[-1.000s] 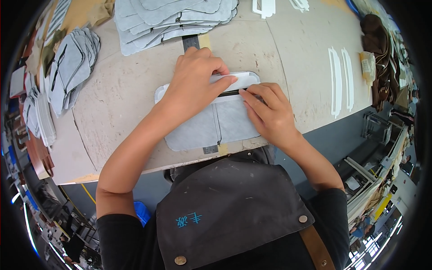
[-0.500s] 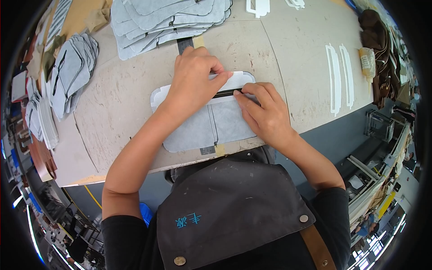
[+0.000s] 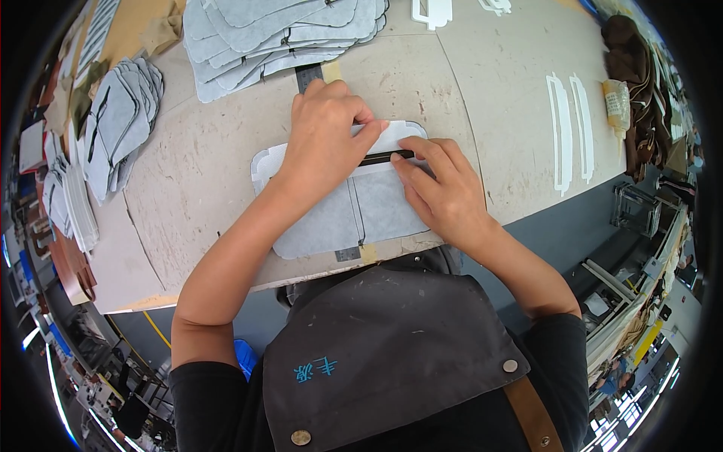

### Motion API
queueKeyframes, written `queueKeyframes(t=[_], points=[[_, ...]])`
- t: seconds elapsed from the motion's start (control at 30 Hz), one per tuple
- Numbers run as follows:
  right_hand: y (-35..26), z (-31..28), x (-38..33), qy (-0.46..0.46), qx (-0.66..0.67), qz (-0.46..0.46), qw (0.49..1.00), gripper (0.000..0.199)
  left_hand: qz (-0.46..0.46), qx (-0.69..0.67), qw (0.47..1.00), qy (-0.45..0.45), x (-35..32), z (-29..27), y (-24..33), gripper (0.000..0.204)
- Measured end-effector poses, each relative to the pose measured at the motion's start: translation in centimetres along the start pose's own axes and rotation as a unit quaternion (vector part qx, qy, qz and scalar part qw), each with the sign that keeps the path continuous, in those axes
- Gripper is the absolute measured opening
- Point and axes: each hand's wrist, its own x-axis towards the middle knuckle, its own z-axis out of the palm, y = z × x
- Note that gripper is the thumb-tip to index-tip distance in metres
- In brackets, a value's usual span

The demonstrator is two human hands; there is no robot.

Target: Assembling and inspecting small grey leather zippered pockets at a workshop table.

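A grey fabric panel (image 3: 316, 218) with rounded corners lies flat on the worktable, a white strip along its far edge and a narrow black strip (image 3: 376, 158), perhaps a zipper, across it. Over the panel's far left part is my left hand (image 3: 327, 124), thumb and index finger pinched together at the white strip (image 3: 399, 132). What is between those fingertips is too small to make out. My right hand (image 3: 448, 184) rests on the panel's right side, fingers bent and apart. Its thumb touches near the black strip's right end, and its index fingertip lies on the white strip.
A tall stack of grey panels (image 3: 279, 34) stands at the far side. More grey pieces (image 3: 124, 113) are piled at the left. White frame-like strips (image 3: 559, 135), a small yellowish bottle (image 3: 615, 105) and brown material (image 3: 640, 83) lie to the right. The table's near edge (image 3: 263, 285) runs before me.
My right index fingertip has shifted slightly away from me, off the black strip and onto the white strip, showing more of the black strip's end. My left hand has barely moved.
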Motion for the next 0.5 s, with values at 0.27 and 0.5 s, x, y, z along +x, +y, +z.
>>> queueKeyframes(t=[0.27,0.5], points=[[-0.1,0.1,0.0,-0.021,0.002,-0.009,1.0,0.043,0.013,0.001,1.0,0.008,-0.2,-0.1,-0.2,0.018],[-0.3,-0.1,-0.3,-0.033,-0.026,-0.014,0.999,0.043,-0.018,-0.003,0.999,-0.032,-0.5,-3.1,-0.5,0.019]])
